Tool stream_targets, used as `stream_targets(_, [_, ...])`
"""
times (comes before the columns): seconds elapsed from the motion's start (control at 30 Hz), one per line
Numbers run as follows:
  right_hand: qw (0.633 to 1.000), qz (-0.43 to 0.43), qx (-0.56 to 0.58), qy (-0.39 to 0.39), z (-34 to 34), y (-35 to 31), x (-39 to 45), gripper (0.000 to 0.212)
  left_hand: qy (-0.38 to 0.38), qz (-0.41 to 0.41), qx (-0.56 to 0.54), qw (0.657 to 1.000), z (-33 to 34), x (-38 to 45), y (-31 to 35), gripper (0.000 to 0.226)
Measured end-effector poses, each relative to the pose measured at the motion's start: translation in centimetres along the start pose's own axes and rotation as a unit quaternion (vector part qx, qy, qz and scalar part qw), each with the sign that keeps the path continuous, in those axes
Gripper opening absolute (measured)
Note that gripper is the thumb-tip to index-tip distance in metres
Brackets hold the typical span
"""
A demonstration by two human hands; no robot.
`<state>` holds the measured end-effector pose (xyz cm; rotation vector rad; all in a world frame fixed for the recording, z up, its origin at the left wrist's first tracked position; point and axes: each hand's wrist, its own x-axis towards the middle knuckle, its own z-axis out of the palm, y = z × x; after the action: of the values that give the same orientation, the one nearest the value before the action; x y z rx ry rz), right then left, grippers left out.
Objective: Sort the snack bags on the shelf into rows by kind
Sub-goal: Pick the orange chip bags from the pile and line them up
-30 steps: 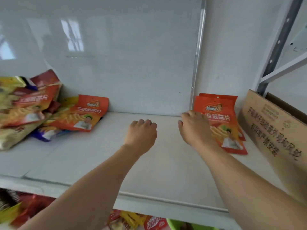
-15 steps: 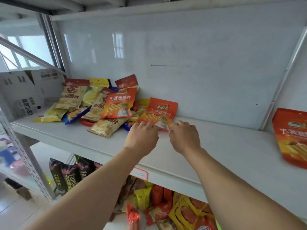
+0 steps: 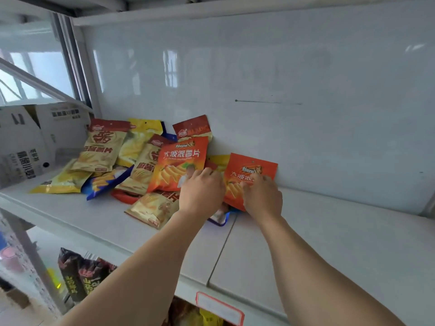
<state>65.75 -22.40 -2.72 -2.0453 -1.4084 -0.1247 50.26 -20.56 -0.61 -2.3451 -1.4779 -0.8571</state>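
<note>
A jumble of snack bags lies at the left of the white shelf. It holds gold bags, yellow bags, a blue bag and an orange bag on top. A second orange bag leans against the back wall just right of the pile. My left hand grips the lower right corner of the orange bag on the pile. My right hand holds the front of the leaning orange bag. Another blue bag peeks out beneath my hands.
A printed cardboard box stands at the shelf's left end. Dark snack bags fill the shelf below. A red-framed price label sits on the front edge. The white back wall is close behind the bags.
My view swung left from the right end of the shelf to the pile. Both hands moved from the bare shelf onto the two orange bags.
</note>
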Motion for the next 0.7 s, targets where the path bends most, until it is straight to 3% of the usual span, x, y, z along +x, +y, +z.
stream_targets(0.23, [0.977, 0.204, 0.028, -0.048, 2.4, 1.2, 2.9, 0.09, 0.025, -0.08, -0.048, 0.995, 1.8, 4.7, -2.5, 0.046])
stream_targets(0.37, [0.969, 0.238, 0.019, -0.069, 3.4, 1.2, 3.1, 0.111, 0.014, -0.1, -0.043, 0.994, 2.7, 6.1, -4.0, 0.052])
stream_targets(0.5, [0.971, 0.236, 0.025, -0.022, 3.9, 0.4, 3.3, 0.107, 0.011, -0.172, -0.096, 0.98, 3.5, 6.9, -5.9, 0.045])
stream_targets(0.7, [0.971, 0.222, 0.077, 0.032, 4.4, -1.9, 3.7, 0.082, -0.062, -0.18, -0.137, 0.972, 3.4, 7.9, -9.5, 0.047])
